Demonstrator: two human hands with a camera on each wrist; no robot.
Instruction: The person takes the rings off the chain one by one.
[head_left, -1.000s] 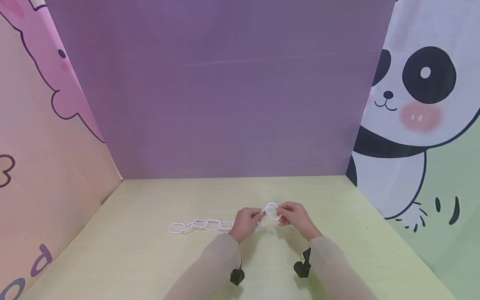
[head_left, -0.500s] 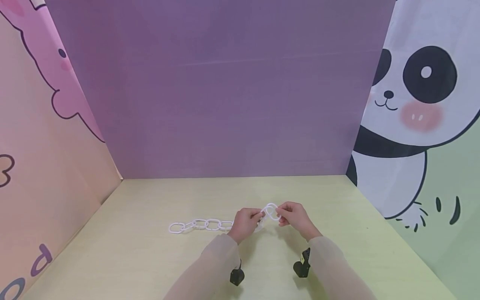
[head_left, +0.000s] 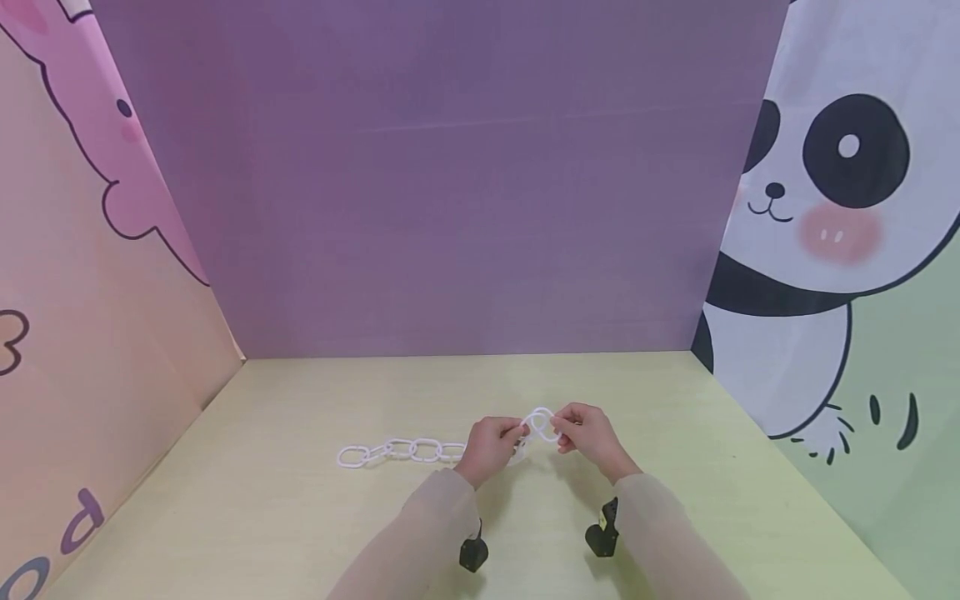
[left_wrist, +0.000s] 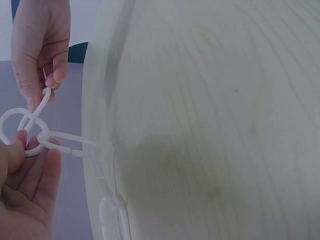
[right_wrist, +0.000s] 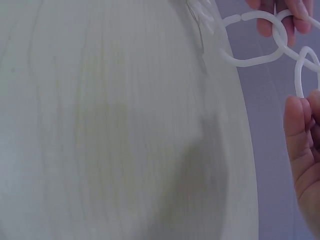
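Note:
A white plastic chain point(head_left: 352, 466) of several oval links runs along the table to the left of my hands. My left hand point(head_left: 489, 448) pinches a round-looking link point(left_wrist: 20, 109) at its right end, raised over the table. From that link hangs another link point(right_wrist: 250, 63) of the chain. My right hand point(head_left: 588, 432) pinches a white link point(right_wrist: 298, 75) between thumb and fingertips. This link crosses the left hand's link, overlapping it in both wrist views. Part of the chain is hidden behind my left hand in the head view.
The pale wood-grain table point(head_left: 300, 533) ends at a purple backdrop point(head_left: 465, 208). Printed side panels stand left and right, the right one with a panda point(head_left: 787, 333). Black wrist cameras hang below both sleeves.
Almost nothing differs. Both hands keep their grip on the links, with the joined links shifting only slightly left and down. The chain on the table stays put.

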